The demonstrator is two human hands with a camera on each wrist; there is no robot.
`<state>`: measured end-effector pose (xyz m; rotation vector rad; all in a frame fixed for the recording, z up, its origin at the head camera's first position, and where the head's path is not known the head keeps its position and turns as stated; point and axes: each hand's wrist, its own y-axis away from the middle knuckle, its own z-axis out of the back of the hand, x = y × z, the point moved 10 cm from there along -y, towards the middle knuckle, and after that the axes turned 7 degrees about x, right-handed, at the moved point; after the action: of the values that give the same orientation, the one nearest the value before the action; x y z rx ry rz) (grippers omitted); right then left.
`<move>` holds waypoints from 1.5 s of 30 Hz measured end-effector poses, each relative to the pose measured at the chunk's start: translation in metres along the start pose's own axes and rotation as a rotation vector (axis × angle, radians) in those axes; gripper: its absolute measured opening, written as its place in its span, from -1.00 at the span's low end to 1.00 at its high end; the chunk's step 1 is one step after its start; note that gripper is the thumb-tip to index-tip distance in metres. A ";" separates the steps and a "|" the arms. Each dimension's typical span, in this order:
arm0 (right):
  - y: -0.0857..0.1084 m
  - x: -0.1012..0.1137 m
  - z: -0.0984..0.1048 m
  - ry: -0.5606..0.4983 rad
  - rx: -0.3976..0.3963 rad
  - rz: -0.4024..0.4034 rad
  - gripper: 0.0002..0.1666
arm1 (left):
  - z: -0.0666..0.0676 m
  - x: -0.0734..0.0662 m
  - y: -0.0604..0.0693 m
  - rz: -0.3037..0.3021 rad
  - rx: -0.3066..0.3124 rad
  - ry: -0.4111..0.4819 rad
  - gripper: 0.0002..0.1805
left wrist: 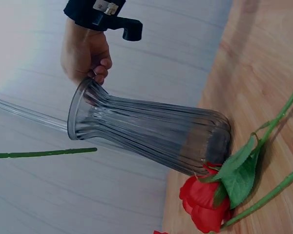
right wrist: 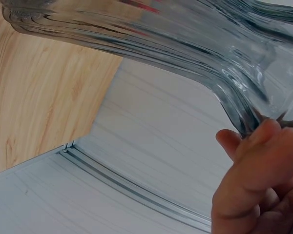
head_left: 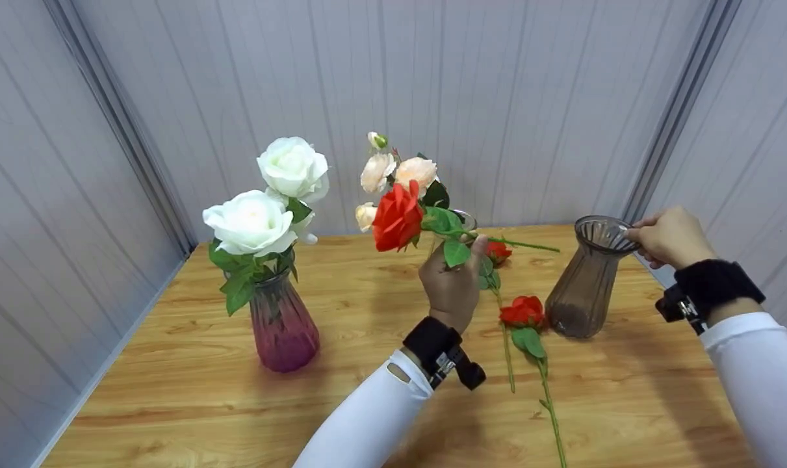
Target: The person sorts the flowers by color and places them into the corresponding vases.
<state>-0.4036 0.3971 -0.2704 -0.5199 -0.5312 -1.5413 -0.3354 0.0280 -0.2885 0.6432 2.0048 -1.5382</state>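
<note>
My left hand point(head_left: 451, 286) grips a red rose point(head_left: 398, 218) by its green stem, with the bloom to the left. Its bare stem end point(left wrist: 78, 151) points right, just outside the mouth of a grey ribbed glass vase point(head_left: 585, 286). With thumb and fingers, my right hand point(head_left: 672, 237) pinches the vase's rim on the right side. The vase seems to lean a little to the right in the head view. No stem shows inside it. Beside its base lies a second red rose point(head_left: 523, 312); another red rose point(head_left: 499, 252) lies farther back, partly covered by the held stem.
On the left stands a pink glass vase point(head_left: 283, 331) with white roses point(head_left: 253, 222). Behind my left hand, pale peach flowers point(head_left: 416, 172) rise from a mostly hidden clear vase. Grey panel walls point(head_left: 406, 84) border the wooden table point(head_left: 192, 403) at the back and sides.
</note>
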 end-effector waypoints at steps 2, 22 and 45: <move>0.001 0.000 0.000 0.004 0.000 -0.002 -0.52 | 0.000 -0.005 -0.002 -0.030 -0.006 0.033 -0.90; -0.001 0.003 0.000 -0.010 0.004 0.009 -0.49 | -0.031 -0.022 -0.008 -0.053 0.075 0.078 -0.89; -0.001 0.005 -0.001 0.008 0.003 0.013 -0.46 | -0.077 -0.009 -0.019 0.094 0.339 -0.092 -0.76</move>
<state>-0.4046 0.3928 -0.2680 -0.5133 -0.5229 -1.5296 -0.3503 0.0979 -0.2530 0.7694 1.6364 -1.8320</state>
